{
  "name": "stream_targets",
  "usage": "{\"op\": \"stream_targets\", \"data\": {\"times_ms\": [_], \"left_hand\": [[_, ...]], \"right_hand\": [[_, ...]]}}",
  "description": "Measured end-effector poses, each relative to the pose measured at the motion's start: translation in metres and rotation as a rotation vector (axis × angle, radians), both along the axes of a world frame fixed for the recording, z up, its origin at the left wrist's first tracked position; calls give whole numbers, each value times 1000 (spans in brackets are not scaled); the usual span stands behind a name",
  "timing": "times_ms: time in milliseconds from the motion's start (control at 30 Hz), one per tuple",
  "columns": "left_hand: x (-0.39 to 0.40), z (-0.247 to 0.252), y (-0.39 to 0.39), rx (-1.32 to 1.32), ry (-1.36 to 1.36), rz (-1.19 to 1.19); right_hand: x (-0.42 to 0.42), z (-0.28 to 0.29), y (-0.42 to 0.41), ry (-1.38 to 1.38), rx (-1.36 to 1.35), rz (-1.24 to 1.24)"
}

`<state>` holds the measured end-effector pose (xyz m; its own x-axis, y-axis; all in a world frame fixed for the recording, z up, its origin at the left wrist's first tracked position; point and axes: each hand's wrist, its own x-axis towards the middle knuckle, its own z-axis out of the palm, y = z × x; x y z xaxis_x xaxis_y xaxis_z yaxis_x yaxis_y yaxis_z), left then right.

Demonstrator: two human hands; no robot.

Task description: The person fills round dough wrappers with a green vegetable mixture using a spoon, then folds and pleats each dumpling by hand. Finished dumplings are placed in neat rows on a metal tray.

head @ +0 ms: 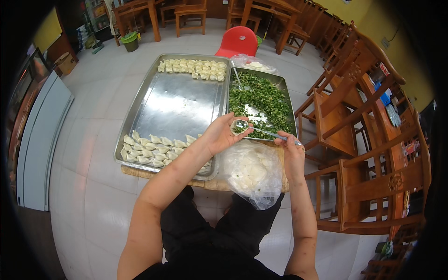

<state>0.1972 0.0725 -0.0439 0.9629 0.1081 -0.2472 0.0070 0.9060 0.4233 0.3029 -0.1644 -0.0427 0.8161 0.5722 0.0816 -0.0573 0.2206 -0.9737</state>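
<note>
My left hand (224, 132) holds a round dumpling wrapper (235, 132) with some green filling on it. In my right hand (292, 148) is the handle of a metal spoon (267, 132), its bowl resting at the wrapper. Beyond my hands lies a metal tray of chopped green filling (260, 92), with a second utensil (236, 71) leaning in its far left corner. A plastic bag (269, 189) of round wrappers (250, 168) sits just below my hands. To the left, a large metal tray (168, 99) carries rows of folded dumplings (154, 148) at its near end, partly hidden by my left forearm.
Small pale wontons (196, 68) line the large tray's far end. Another bag of wrappers (257, 65) and a red chair (238, 40) stand beyond the trays. Wooden chairs (336, 122) crowd the right side. A green bucket (130, 42) is on the tiled floor (98, 140).
</note>
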Motion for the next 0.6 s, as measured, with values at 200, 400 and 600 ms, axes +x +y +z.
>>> {"op": "stream_targets", "data": {"times_ms": [200, 400, 600], "left_hand": [[-3, 1, 4, 3, -5, -46], [-5, 1, 2, 159, 54, -72], [-4, 4, -5, 240, 118, 9]], "right_hand": [[11, -4, -5, 11, 89, 86], [15, -9, -6, -64, -24, 113], [7, -4, 3, -155, -103, 111]]}}
